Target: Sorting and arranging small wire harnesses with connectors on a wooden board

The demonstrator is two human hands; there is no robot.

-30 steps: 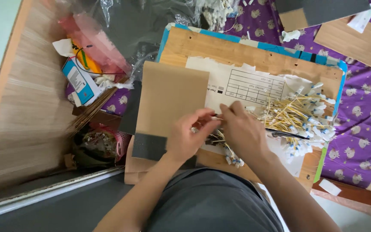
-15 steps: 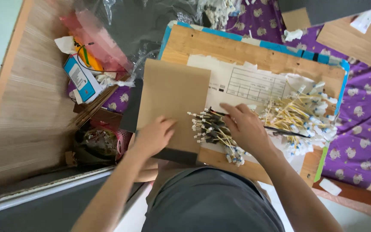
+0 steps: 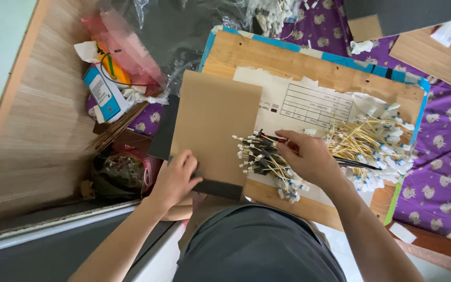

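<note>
My right hand [image 3: 310, 160] grips a bundle of thin yellow wires with small white and black connectors [image 3: 259, 155], fanned out to the left over the wooden board [image 3: 298, 65]. My left hand [image 3: 176, 177] rests on the lower left corner of a brown cardboard sheet [image 3: 212, 122] with a dark edge, fingers curled on it. A larger loose pile of the same yellow wires [image 3: 371, 143] lies to the right of my right hand. A white printed sheet with a table [image 3: 309, 102] lies under the wires.
A blue and white box [image 3: 102, 94], pink plastic bag [image 3: 123, 49] and a pink basket [image 3: 126, 169] sit in the wooden tray at left. Purple patterned cloth [image 3: 444, 146] covers the floor at right, with cardboard pieces [image 3: 429, 47] at top right.
My left hand has left the wire bundle and moved left and down onto the cardboard sheet's corner. My right hand keeps the bundle, now fanned out leftward.
</note>
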